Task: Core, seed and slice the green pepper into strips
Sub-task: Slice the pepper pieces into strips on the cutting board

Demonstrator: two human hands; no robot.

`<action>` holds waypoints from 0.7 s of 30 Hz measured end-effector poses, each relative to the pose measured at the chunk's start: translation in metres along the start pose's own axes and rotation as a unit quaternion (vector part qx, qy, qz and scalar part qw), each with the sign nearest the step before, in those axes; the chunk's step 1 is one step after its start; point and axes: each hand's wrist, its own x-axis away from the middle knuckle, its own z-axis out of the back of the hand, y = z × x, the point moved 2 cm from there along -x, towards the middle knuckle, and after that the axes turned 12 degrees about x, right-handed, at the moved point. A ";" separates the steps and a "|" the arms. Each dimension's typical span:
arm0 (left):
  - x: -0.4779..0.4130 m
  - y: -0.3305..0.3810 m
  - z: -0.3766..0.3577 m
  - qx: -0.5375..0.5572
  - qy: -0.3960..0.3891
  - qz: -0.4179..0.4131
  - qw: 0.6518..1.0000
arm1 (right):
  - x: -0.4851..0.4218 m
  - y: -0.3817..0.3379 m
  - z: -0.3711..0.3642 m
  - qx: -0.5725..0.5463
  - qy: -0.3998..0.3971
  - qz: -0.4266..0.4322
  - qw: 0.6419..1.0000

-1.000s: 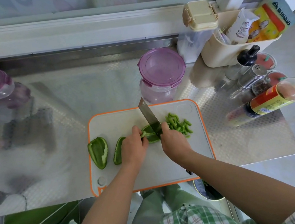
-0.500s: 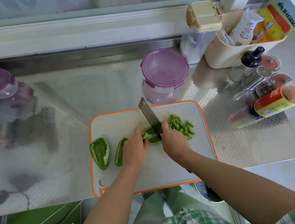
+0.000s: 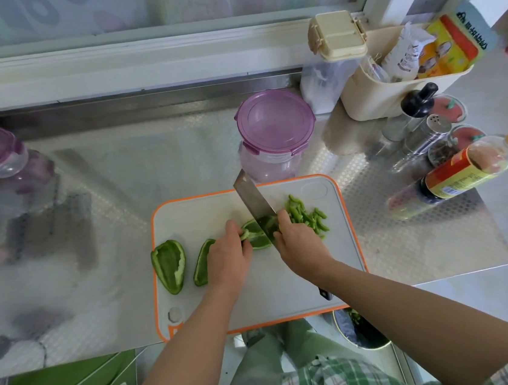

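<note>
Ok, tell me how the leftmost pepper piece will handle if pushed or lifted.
The leftmost pepper piece probably stays stiff: it holds its cupped shape. Hollow, so likely light. Lying hollow-side up on its curved back, it may rock or slide on the cutting board.

Left grip (image 3: 228,258) and right grip (image 3: 300,247) lie knuckles-up, fingers curled, close side by side

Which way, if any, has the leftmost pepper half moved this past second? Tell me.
No. The leftmost pepper half lies as before, cut side up, at the left orange edge of the cutting board.
</note>
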 end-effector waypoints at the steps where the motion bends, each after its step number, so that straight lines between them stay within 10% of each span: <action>1: 0.000 0.000 0.000 -0.001 -0.001 0.003 1.000 | 0.001 0.000 -0.001 0.007 -0.004 0.003 1.000; 21: 0.001 -0.005 -0.001 0.011 -0.017 0.032 0.999 | -0.016 -0.020 -0.009 0.095 -0.037 -0.017 0.995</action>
